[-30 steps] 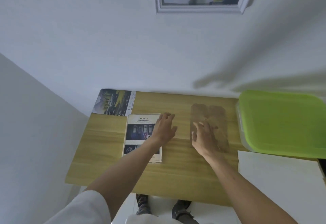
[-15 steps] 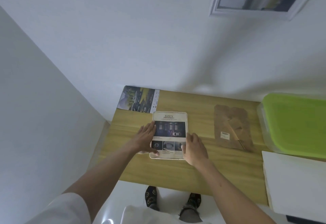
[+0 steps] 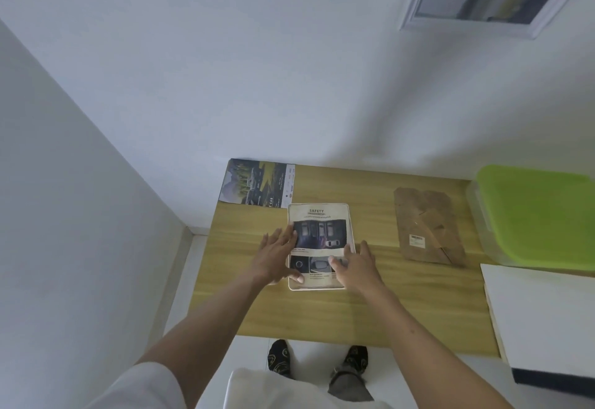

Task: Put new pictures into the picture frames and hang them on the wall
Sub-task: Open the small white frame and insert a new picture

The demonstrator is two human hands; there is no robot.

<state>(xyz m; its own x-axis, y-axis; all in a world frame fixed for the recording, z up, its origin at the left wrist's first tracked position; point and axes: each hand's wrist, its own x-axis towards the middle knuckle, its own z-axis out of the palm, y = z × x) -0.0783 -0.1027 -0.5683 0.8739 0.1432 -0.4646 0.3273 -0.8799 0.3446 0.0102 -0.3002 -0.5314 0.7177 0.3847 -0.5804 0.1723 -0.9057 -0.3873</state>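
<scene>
Now both hands [image 3: 317, 262] on frame [image 3: 320, 215]

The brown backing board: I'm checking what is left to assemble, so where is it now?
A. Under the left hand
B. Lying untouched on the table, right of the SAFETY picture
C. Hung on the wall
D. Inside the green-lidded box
B: the brown backing board lies alone on the table, right of the SAFETY picture.

On the table [image 3: 370, 305], the frame [image 3: 318, 215] lies between leaflet [image 3: 257, 186] and backing board [image 3: 428, 228].
</scene>
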